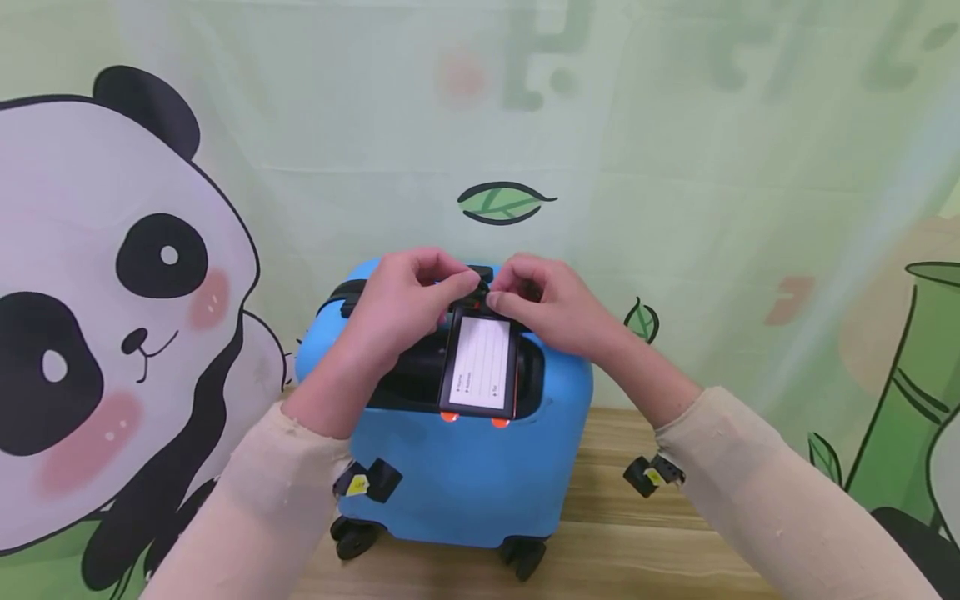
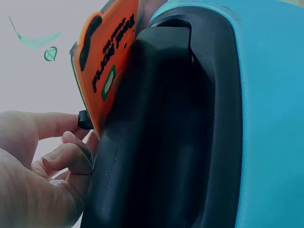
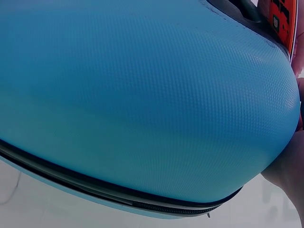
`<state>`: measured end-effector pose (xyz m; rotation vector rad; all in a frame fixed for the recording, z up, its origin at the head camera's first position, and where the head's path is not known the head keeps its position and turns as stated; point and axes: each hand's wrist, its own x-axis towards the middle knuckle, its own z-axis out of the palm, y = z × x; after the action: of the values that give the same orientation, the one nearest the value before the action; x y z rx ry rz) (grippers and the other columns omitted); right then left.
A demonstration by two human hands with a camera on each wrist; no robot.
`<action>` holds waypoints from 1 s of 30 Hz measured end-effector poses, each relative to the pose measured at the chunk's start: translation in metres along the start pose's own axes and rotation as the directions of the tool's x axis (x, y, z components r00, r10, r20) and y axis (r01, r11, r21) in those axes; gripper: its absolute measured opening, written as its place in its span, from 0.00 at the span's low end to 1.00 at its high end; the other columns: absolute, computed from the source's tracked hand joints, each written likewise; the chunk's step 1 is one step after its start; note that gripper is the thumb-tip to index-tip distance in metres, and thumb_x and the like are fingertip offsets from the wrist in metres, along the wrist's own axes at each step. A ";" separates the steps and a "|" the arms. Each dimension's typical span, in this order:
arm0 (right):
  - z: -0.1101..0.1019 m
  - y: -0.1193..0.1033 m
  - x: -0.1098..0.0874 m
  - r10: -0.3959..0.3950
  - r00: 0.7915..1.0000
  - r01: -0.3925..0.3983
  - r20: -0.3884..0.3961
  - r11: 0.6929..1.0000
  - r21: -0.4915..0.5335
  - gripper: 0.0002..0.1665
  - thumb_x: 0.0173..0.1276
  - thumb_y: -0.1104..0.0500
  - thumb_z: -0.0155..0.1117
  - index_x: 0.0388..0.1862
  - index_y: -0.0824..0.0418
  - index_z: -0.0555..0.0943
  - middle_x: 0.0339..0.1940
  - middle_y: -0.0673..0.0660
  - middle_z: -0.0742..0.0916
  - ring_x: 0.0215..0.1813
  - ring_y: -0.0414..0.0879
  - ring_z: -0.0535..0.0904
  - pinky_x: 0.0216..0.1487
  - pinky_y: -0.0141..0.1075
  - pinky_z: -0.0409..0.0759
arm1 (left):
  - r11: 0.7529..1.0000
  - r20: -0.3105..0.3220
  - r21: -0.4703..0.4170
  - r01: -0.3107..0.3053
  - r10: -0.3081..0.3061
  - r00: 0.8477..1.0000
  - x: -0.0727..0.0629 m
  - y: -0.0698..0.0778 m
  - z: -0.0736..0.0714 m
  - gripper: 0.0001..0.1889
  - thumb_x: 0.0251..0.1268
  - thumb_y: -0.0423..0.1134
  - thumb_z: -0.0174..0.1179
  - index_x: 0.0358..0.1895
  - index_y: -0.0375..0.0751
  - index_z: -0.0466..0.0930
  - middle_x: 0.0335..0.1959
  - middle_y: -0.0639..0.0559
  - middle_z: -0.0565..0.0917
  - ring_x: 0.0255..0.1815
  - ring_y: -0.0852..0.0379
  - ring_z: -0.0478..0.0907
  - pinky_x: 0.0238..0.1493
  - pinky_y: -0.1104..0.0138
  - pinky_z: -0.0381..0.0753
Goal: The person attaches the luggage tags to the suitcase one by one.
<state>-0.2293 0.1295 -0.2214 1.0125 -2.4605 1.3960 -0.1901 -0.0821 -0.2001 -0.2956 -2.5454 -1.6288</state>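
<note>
A small blue suitcase (image 1: 457,483) stands upright in front of me, with a black carry handle (image 2: 142,109) on top. A luggage tag (image 1: 480,362) with a white name-and-address card lies across the handle. Its other face is orange with black lettering, seen in the left wrist view. My left hand (image 1: 397,300) pinches the tag's black strap (image 2: 84,119) between thumb and fingers. From the other side my right hand (image 1: 558,304) pinches the strap close to the left fingertips. The right hand's fingertips are mostly hidden behind the suitcase in the right wrist view.
The suitcase's black wheels (image 1: 521,554) rest on a wood-grain surface (image 1: 622,542). A pale green cloth backdrop (image 1: 360,167) with a printed panda (image 1: 97,250) hangs close behind. Small black cameras sit at both wrists.
</note>
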 end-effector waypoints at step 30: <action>0.001 0.002 0.000 -0.020 1.000 0.020 -0.010 1.000 -0.014 0.06 0.78 0.62 0.65 0.41 0.63 0.85 0.35 0.57 0.84 0.40 0.52 0.78 0.44 0.40 0.77 | 0.982 -0.129 0.096 -0.160 0.172 0.977 0.002 -0.001 0.014 0.14 0.77 0.39 0.68 0.60 0.42 0.85 0.50 0.47 0.89 0.43 0.48 0.82 0.44 0.59 0.83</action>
<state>-0.2307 0.1291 -0.2238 1.0219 -2.4426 1.3724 -0.1920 -0.0696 -0.2064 -0.3645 -2.4090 -1.4253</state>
